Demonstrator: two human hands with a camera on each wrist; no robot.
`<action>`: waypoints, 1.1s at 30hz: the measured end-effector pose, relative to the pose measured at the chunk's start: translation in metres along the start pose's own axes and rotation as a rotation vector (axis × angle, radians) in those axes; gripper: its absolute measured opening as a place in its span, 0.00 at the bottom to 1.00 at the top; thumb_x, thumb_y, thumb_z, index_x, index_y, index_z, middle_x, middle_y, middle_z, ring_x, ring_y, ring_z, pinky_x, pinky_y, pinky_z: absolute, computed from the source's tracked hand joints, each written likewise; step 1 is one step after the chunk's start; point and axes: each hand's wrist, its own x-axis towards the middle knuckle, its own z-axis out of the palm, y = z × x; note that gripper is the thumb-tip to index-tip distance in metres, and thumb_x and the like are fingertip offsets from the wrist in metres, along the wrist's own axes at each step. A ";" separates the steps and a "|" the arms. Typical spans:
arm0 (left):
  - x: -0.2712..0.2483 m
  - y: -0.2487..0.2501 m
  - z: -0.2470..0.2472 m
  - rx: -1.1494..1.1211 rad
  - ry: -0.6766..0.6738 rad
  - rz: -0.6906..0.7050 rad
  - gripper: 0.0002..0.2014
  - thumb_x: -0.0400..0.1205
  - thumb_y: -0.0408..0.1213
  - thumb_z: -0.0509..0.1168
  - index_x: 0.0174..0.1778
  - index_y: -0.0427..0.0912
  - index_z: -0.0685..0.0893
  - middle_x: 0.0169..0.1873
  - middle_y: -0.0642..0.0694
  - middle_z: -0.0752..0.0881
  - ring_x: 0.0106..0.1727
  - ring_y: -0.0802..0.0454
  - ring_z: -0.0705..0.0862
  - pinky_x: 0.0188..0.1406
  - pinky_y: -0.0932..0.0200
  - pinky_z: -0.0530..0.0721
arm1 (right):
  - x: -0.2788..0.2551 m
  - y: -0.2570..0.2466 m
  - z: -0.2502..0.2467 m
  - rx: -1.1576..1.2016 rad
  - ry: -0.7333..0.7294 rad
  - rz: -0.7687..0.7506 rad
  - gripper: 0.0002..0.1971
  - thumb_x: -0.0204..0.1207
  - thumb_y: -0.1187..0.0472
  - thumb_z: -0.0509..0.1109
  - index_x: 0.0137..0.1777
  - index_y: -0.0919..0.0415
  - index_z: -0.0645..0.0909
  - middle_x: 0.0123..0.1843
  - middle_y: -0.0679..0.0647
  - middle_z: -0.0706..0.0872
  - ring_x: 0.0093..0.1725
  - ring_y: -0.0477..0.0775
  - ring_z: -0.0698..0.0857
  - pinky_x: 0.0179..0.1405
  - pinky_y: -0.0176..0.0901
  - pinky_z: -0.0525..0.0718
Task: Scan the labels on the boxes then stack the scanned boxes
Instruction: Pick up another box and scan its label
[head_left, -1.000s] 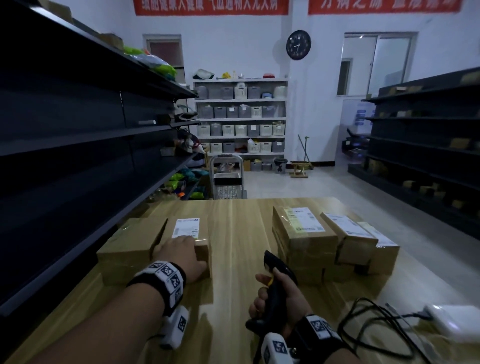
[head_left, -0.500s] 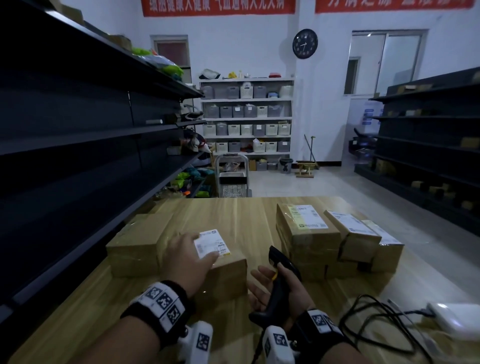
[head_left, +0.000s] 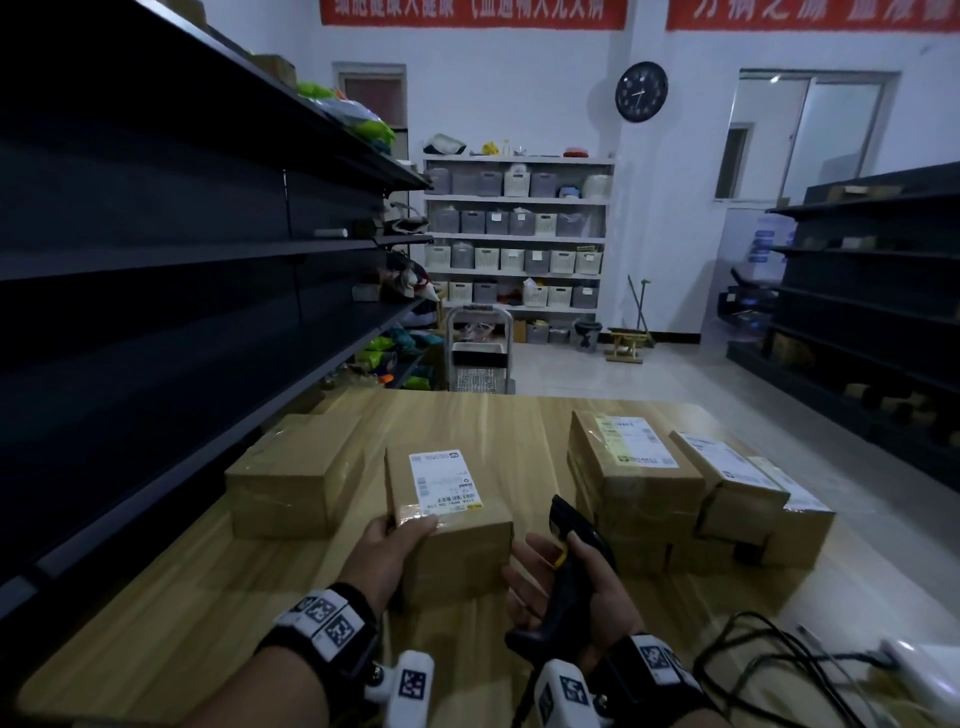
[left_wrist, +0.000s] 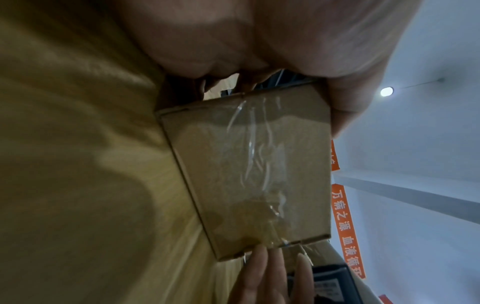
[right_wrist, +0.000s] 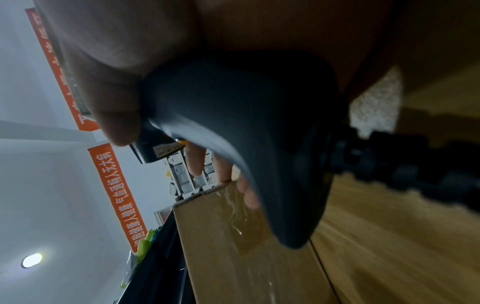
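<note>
From the head camera, my left hand (head_left: 387, 545) gripped the labelled box (head_left: 449, 512) on the wooden table (head_left: 156, 597) — my right hand (head_left: 563, 582) clasped the black scanner (head_left: 569, 558) beside it. At the left wrist, a thumb (left_wrist: 345, 102) pressed the box's taped end (left_wrist: 249, 164). At the right wrist, fingers (right_wrist: 197, 160) reached past the scanner handle (right_wrist: 246, 127).

Dim, bluish throughout; lit by a round ceiling lamp (right_wrist: 31, 260). Glare on tape (left_wrist: 255, 148) below the grip. Edges bowed; wrist views blurred, possibly from motion.
</note>
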 end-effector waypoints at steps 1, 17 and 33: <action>-0.002 -0.002 0.001 -0.011 -0.010 0.026 0.40 0.72 0.55 0.86 0.80 0.49 0.84 0.61 0.42 0.96 0.59 0.38 0.96 0.54 0.44 0.94 | -0.001 0.000 0.000 0.005 0.000 0.000 0.32 0.71 0.44 0.78 0.71 0.64 0.87 0.68 0.63 0.93 0.68 0.71 0.89 0.57 0.61 0.86; 0.022 -0.030 -0.022 -0.377 -0.169 0.104 0.68 0.41 0.45 0.99 0.81 0.57 0.77 0.71 0.32 0.92 0.63 0.29 0.96 0.54 0.32 0.95 | -0.001 0.001 0.000 -0.004 -0.049 0.003 0.29 0.74 0.45 0.76 0.69 0.64 0.88 0.68 0.63 0.92 0.65 0.72 0.88 0.59 0.63 0.86; 0.012 -0.021 -0.022 -0.432 -0.192 0.140 0.82 0.43 0.28 0.95 0.97 0.38 0.59 0.69 0.46 0.90 0.65 0.41 0.93 0.58 0.40 0.92 | -0.011 0.002 0.000 0.023 -0.012 -0.053 0.17 0.83 0.47 0.70 0.47 0.63 0.83 0.29 0.54 0.68 0.25 0.54 0.69 0.31 0.45 0.68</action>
